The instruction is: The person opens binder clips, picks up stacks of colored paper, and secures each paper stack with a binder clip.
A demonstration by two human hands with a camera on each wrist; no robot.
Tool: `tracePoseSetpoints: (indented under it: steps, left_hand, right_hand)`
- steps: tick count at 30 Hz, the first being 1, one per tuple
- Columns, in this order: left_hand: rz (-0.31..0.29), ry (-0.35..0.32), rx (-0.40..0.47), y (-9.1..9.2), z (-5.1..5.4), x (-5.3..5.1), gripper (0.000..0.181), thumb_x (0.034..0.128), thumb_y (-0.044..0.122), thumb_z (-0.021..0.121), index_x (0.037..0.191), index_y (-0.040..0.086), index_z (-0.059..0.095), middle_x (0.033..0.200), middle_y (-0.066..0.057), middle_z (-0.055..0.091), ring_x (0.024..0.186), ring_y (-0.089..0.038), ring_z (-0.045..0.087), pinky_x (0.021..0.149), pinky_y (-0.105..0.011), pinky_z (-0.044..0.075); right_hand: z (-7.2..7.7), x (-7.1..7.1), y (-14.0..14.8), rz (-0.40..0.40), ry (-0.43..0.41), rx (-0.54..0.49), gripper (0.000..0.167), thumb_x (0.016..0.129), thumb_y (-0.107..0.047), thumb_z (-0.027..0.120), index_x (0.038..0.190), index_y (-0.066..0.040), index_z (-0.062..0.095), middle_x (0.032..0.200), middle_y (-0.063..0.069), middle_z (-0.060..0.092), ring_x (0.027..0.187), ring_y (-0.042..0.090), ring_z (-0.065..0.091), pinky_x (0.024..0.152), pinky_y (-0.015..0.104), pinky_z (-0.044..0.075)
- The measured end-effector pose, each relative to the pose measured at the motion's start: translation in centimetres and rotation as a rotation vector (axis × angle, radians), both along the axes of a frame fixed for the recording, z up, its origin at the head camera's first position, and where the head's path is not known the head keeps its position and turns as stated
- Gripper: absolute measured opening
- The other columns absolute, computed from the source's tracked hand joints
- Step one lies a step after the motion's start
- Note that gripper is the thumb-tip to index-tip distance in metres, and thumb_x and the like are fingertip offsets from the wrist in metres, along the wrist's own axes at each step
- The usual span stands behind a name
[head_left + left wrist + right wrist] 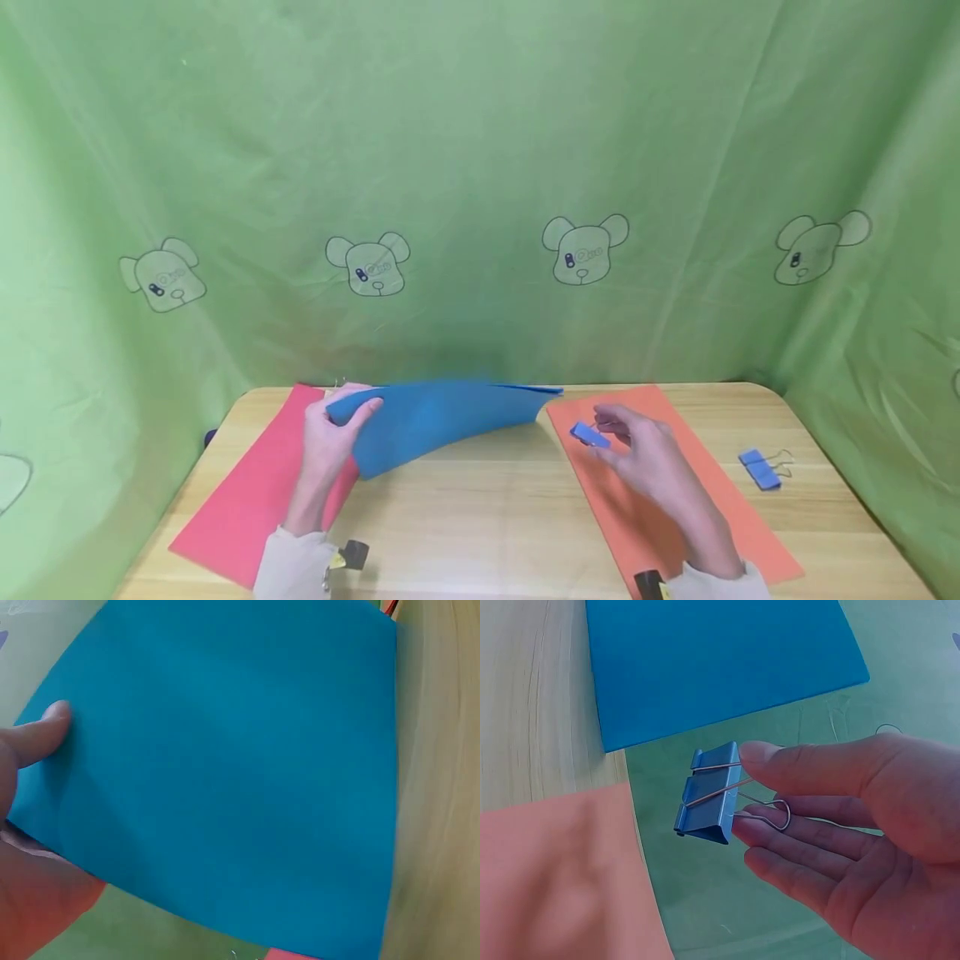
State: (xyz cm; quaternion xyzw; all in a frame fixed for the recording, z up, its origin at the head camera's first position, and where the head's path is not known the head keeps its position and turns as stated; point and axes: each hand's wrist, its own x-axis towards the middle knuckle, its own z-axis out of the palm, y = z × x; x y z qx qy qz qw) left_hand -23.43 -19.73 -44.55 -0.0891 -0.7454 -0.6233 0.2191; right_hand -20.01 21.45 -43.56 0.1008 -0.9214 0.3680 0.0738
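My left hand (pixel 330 435) pinches the left end of a blue sheet (pixel 450 421), thumb on the near face and fingers behind. The sheet is tilted up and curves across to the right; in the left wrist view its blue face (pixel 225 780) fills most of the picture. Between thumb and fingers my right hand (pixel 648 454) holds a blue binder clip (pixel 590 435) above an orange sheet. Seen from the right wrist, the thumb presses near one wire handle of the binder clip (pixel 711 791), and the blue sheet's edge (pixel 727 675) is just beyond, apart from the clip.
A red-pink sheet (pixel 255 492) lies at the left of the wooden table (pixel 480 533), partly under the blue sheet. The orange sheet (pixel 637 517) lies to the right. A second blue binder clip (pixel 761 469) rests farther right. Green curtains (pixel 480 167) surround the table.
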Motion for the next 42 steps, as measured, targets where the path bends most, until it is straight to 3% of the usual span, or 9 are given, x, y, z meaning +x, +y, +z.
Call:
tracePoseSetpoints:
  steps: [1,5,8,15,21,25,32,37,42]
  left_hand:
    - [-0.001,-0.043,-0.027,-0.1,-0.3,0.0,0.011,0.0872,0.006,0.082,0.09,-0.001,0.074,0.08,-0.005,0.07,0.079,-0.01,0.066,0.073,-0.021,0.054]
    - [-0.054,-0.223,-0.099,-0.1,-1.6,-0.3,0.021,0.0887,0.011,0.082,0.098,-0.002,0.068,0.08,0.004,0.064,0.076,-0.008,0.058,0.072,-0.023,0.05]
    - [-0.105,-0.292,-0.09,0.0,-2.3,-0.5,0.029,0.0906,0.011,0.079,0.113,0.0,0.066,0.097,-0.001,0.069,0.09,-0.014,0.061,0.085,-0.029,0.051]
    - [-0.188,-0.323,-0.072,0.4,-4.0,-1.0,0.041,0.0951,0.005,0.072,0.132,0.002,0.054,0.128,-0.013,0.063,0.122,-0.026,0.056,0.108,-0.045,0.043]
    - [-0.281,-0.341,-0.081,1.2,-5.1,-1.2,0.031,0.1013,0.009,0.064,0.129,0.0,0.055,0.125,-0.013,0.063,0.12,-0.026,0.058,0.106,-0.043,0.044]
    - [-0.262,-0.339,-0.049,1.5,-5.0,-1.2,0.025,0.104,0.011,0.06,0.126,0.0,0.057,0.118,-0.011,0.064,0.115,-0.022,0.059,0.102,-0.039,0.047]
    - [-0.179,-0.349,-0.062,1.4,-4.4,-0.8,0.02,0.105,0.02,0.061,0.099,0.002,0.056,0.077,-0.003,0.045,0.084,-0.02,0.052,0.077,-0.029,0.043]
    - [-0.179,-0.368,-0.056,1.3,-4.5,-0.8,0.015,0.1042,0.016,0.062,0.108,0.002,0.059,0.088,-0.004,0.054,0.091,-0.018,0.054,0.083,-0.028,0.046]
    - [-0.183,-0.423,-0.062,1.3,-4.9,-0.8,0.023,0.1018,0.007,0.063,0.122,-0.002,0.057,0.11,-0.01,0.065,0.106,-0.021,0.06,0.098,-0.041,0.049]
  right_hand:
    - [0.0,0.0,0.0,0.0,0.001,0.003,0.054,0.086,-0.002,0.081,0.136,0.005,0.059,0.121,0.02,0.069,0.114,0.038,0.066,0.097,0.049,0.053]
    - [-0.1,0.0,0.0,-0.001,0.0,0.012,0.055,0.086,-0.003,0.081,0.136,0.006,0.058,0.121,0.02,0.069,0.114,0.038,0.066,0.097,0.05,0.054]
    - [-0.2,0.0,0.0,-0.008,-0.001,0.021,0.056,0.087,-0.005,0.082,0.136,0.006,0.058,0.12,0.02,0.07,0.113,0.038,0.066,0.096,0.05,0.054]
    - [-0.3,0.0,0.2,-0.013,0.008,0.037,0.056,0.086,-0.006,0.082,0.136,0.006,0.058,0.119,0.019,0.07,0.112,0.038,0.067,0.095,0.049,0.055]
    - [-0.2,0.1,0.6,-0.01,0.019,0.028,0.059,0.088,-0.009,0.081,0.139,0.006,0.057,0.117,0.019,0.071,0.11,0.038,0.068,0.094,0.049,0.055]
    - [0.0,0.2,1.0,-0.012,0.001,0.011,0.065,0.088,-0.012,0.082,0.143,0.007,0.052,0.121,0.019,0.071,0.114,0.04,0.067,0.096,0.051,0.054]
    - [0.3,0.3,1.6,-0.025,-0.049,0.023,0.058,0.091,-0.018,0.08,0.14,0.002,0.057,0.126,0.018,0.069,0.117,0.041,0.065,0.095,0.055,0.053]
    - [0.5,0.3,1.6,-0.039,-0.057,0.004,0.053,0.087,-0.009,0.082,0.134,0.002,0.061,0.122,0.021,0.07,0.114,0.042,0.066,0.091,0.052,0.056]
    - [0.5,0.3,1.7,-0.053,-0.047,0.006,0.052,0.085,-0.004,0.082,0.132,0.002,0.061,0.12,0.02,0.07,0.114,0.044,0.066,0.091,0.052,0.056]
